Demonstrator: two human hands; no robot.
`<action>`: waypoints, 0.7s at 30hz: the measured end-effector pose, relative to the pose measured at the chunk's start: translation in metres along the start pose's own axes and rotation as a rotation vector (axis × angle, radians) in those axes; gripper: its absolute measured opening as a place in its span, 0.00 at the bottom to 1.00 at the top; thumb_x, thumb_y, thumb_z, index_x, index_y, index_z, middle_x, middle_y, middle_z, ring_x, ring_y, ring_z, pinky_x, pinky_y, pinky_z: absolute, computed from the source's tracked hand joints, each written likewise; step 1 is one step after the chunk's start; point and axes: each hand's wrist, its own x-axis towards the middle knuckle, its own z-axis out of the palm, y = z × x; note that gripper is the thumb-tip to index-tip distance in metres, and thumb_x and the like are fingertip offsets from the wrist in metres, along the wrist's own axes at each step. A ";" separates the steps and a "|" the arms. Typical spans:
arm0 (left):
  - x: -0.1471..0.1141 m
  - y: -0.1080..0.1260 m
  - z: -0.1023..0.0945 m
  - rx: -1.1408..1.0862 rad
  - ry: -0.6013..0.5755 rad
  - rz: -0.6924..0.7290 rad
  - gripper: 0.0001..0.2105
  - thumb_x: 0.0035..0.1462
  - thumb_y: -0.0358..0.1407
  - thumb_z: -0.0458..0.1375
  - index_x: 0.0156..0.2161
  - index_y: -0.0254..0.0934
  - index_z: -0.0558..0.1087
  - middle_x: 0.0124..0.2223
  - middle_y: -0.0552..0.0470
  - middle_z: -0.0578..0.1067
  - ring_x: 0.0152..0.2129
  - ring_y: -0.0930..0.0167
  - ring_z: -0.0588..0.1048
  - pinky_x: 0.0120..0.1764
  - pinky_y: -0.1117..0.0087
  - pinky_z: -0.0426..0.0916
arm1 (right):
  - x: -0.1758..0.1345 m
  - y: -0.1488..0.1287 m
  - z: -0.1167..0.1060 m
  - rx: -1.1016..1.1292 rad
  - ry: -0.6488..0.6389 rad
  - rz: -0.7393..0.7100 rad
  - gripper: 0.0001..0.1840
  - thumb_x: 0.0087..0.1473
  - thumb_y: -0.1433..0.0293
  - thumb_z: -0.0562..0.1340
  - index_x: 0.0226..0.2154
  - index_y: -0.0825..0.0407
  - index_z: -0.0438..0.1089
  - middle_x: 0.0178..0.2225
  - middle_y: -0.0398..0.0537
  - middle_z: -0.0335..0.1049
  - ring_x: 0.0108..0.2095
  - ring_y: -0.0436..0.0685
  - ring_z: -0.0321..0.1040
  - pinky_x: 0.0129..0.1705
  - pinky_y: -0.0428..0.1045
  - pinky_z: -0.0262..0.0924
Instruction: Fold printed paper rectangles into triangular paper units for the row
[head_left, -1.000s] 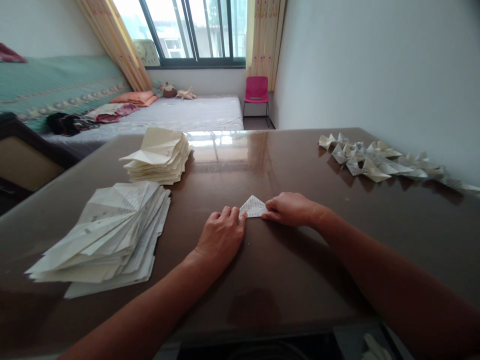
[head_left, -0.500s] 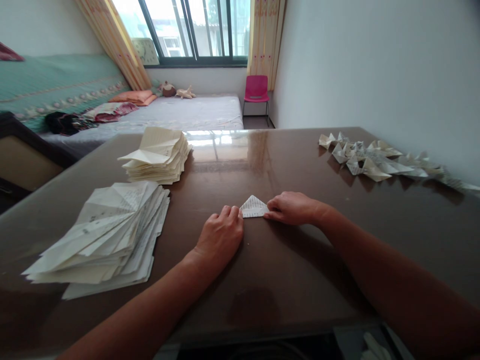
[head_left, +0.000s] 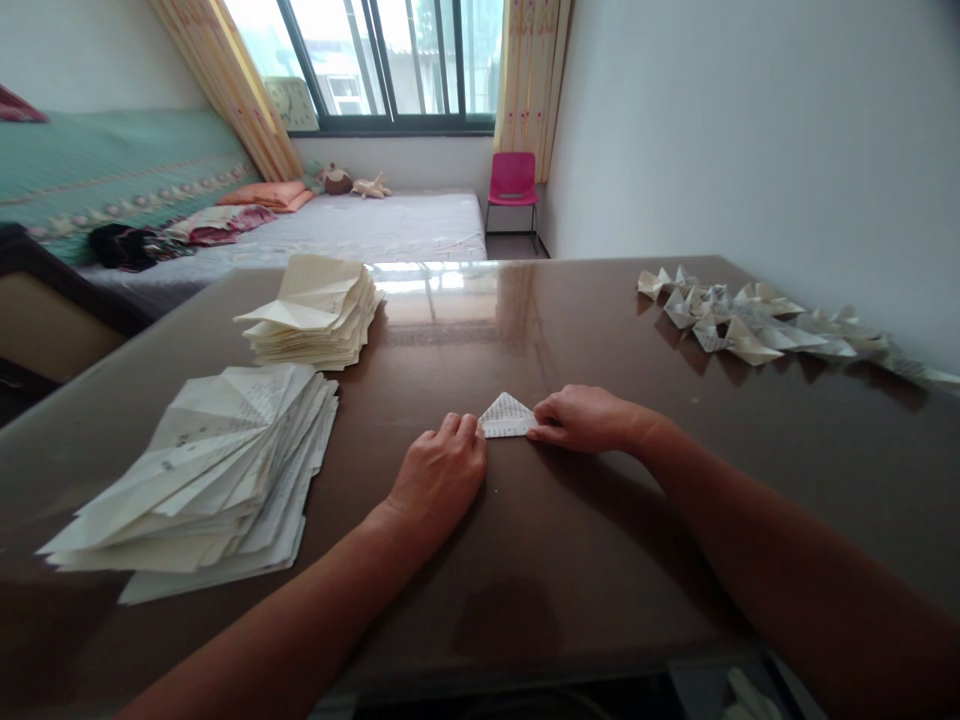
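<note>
Between my two hands, on the brown table [head_left: 600, 560], lies a small folded paper [head_left: 508, 416] with printed text and a peaked top. My left hand [head_left: 444, 462] has curled fingers pinching its left corner. At the opposite corner, my right hand [head_left: 579, 418] closes thumb and fingers on the paper. The fingertips hide both corners. To the left sit a stack of creased white printed sheets [head_left: 217, 470] and, behind it, a stack of yellowish folded sheets [head_left: 315, 312]. Several folded paper boats [head_left: 742, 335] stand grouped at the far right.
A bed [head_left: 390, 225] with an orange pillow [head_left: 266, 194] lies beyond the table, and a pink chair [head_left: 513, 182] stands by the far wall. A dark chair back [head_left: 52, 310] is at the left. The right wall [head_left: 765, 130] runs alongside the table.
Almost nothing differs. Both hands keep their grip on the folded paper in the same place; the whole view has shifted very slightly.
</note>
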 end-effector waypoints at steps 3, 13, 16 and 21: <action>0.000 0.000 0.001 -0.004 -0.003 0.005 0.12 0.61 0.27 0.49 0.47 0.29 0.70 0.38 0.44 0.70 0.38 0.64 0.69 0.30 0.68 0.65 | 0.001 0.001 0.001 -0.004 0.003 -0.017 0.25 0.58 0.51 0.49 0.33 0.48 0.75 0.34 0.51 0.76 0.32 0.56 0.70 0.26 0.47 0.46; 0.001 -0.001 0.001 -0.018 -0.009 0.016 0.12 0.61 0.27 0.49 0.47 0.28 0.69 0.39 0.44 0.69 0.38 0.64 0.69 0.31 0.68 0.66 | 0.001 0.001 0.000 -0.005 -0.006 -0.012 0.26 0.59 0.51 0.49 0.33 0.49 0.74 0.34 0.51 0.76 0.33 0.56 0.70 0.27 0.46 0.47; 0.001 -0.002 0.001 -0.018 -0.011 0.017 0.12 0.61 0.27 0.49 0.47 0.29 0.69 0.39 0.44 0.69 0.38 0.64 0.69 0.31 0.68 0.66 | 0.001 0.001 0.001 -0.009 0.006 -0.022 0.26 0.59 0.51 0.48 0.33 0.49 0.74 0.34 0.51 0.76 0.33 0.56 0.70 0.26 0.47 0.46; 0.001 -0.002 0.000 -0.019 -0.009 0.022 0.11 0.61 0.27 0.50 0.47 0.29 0.69 0.38 0.44 0.69 0.38 0.64 0.69 0.31 0.68 0.65 | 0.002 0.001 0.002 -0.018 0.001 -0.026 0.25 0.59 0.51 0.49 0.33 0.49 0.74 0.33 0.51 0.76 0.33 0.56 0.71 0.26 0.46 0.46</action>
